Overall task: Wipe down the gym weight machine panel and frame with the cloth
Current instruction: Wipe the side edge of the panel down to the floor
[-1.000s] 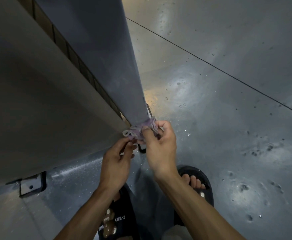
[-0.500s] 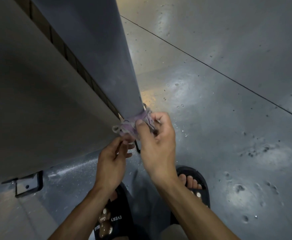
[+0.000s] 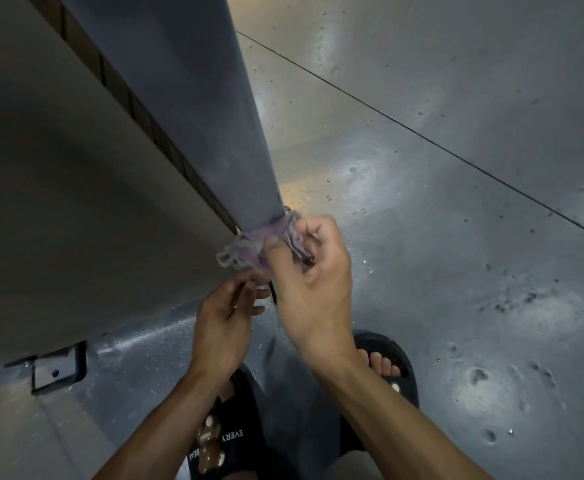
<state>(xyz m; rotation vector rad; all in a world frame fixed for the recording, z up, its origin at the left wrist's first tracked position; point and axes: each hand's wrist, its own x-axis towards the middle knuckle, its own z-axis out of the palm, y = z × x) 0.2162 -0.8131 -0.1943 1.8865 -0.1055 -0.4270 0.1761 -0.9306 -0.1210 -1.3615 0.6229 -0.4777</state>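
A crumpled lilac cloth (image 3: 249, 245) is pressed against the bottom of the machine's grey frame post (image 3: 193, 98), where it meets the big grey side panel (image 3: 58, 202). My right hand (image 3: 313, 278) grips the cloth's right part, thumb on top. My left hand (image 3: 226, 317) is just below the cloth's left end, with its fingertips at the lower edge of the cloth; whether they pinch the fabric is hidden. A dark slot with weight plates (image 3: 128, 98) runs between panel and post.
A metal floor bracket (image 3: 55, 372) with a bolt anchors the panel at lower left. The glossy grey floor (image 3: 457, 237) is speckled with droplets and marks. My feet in black slides (image 3: 391, 368) stand right under my hands.
Both hands and the cloth have shifted a little up the post's foot and leftward. The cloth's left end now sticks out more over the panel's edge.
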